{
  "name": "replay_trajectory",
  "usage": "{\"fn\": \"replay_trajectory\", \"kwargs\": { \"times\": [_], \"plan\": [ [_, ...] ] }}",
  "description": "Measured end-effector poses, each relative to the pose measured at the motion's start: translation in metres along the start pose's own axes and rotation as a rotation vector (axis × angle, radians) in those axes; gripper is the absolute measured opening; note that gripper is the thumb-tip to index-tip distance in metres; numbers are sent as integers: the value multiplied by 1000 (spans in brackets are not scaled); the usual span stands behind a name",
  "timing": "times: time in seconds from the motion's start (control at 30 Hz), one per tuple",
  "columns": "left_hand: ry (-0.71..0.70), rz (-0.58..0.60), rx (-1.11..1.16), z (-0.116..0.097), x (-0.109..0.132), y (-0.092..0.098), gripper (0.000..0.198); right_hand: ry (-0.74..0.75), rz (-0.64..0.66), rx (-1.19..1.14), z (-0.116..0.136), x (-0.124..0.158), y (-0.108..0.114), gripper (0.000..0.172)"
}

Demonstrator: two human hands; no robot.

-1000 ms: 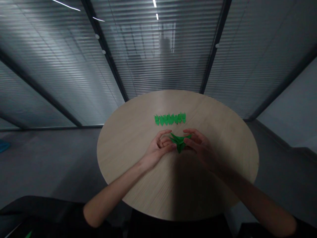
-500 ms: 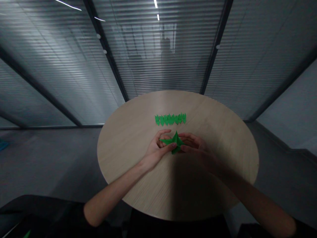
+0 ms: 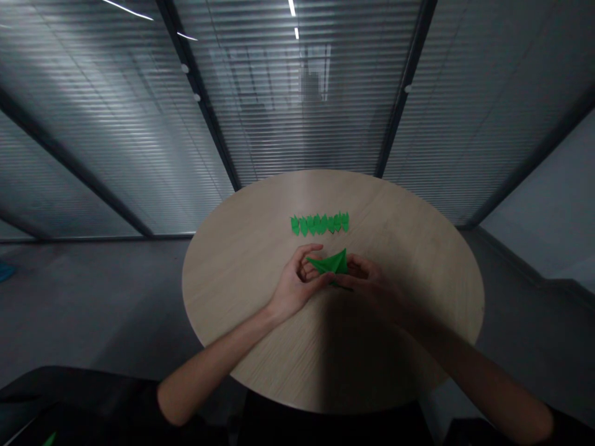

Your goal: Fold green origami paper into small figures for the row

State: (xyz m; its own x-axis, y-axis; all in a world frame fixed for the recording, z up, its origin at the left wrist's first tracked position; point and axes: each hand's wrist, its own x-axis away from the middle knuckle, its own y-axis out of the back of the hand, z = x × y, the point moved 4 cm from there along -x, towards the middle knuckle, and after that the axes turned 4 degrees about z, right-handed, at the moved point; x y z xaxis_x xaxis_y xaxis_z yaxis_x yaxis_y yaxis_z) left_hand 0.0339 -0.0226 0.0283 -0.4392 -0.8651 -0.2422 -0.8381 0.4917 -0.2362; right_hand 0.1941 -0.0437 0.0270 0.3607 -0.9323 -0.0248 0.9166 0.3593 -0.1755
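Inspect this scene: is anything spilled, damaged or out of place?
One oddity: a blue item on the floor, far left, away from the table, too unclear to identify. No spill shows around the folded green piece or the green row.

The left forearm (image 3: pixel 227 347) and shadowed right forearm (image 3: pixel 469 359) angle inward; the left hand (image 3: pixel 296 282) and right hand (image 3: pixel 372 282) face each other, fingers (image 3: pixel 310 248) curled.

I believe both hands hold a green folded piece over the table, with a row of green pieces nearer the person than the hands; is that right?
Not quite: in the head view, the row of green pieces lies beyond the left hand and right hand, which do hold the green folded piece over the table.
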Motion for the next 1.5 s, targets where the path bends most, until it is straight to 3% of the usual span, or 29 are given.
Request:
{"fn": "replay_trajectory", "kwargs": {
  "times": [0.27,0.5,0.77,0.87,1.0,1.1,1.23,1.4,1.5],
  "plan": [
    [18,-3,-28,0,1,-1,55,-31,-87,29,-1,-1,1,39],
    [13,-63,-105,2,0,-1,57,76,-192,188,-2,-1,5,39],
    [-35,-130,-489,0,5,2,52,135,-293,369,-7,5,7,33],
    [-39,-97,-416,-3,5,-2,51,121,-283,308,-5,4,5,35],
    [-115,-10,-267,-11,7,-3,21,46,-296,167,0,1,7,40],
    [-220,100,-416,-16,10,-1,12,-8,-308,121,2,1,11,44],
    [-293,195,-684,-20,12,-2,23,-27,-283,95,2,0,13,49],
    [-344,96,-707,-25,12,0,13,-23,-231,61,5,0,10,57],
    [-297,4,-626,-22,11,5,8,73,-210,61,11,2,8,51]
  ]
}}
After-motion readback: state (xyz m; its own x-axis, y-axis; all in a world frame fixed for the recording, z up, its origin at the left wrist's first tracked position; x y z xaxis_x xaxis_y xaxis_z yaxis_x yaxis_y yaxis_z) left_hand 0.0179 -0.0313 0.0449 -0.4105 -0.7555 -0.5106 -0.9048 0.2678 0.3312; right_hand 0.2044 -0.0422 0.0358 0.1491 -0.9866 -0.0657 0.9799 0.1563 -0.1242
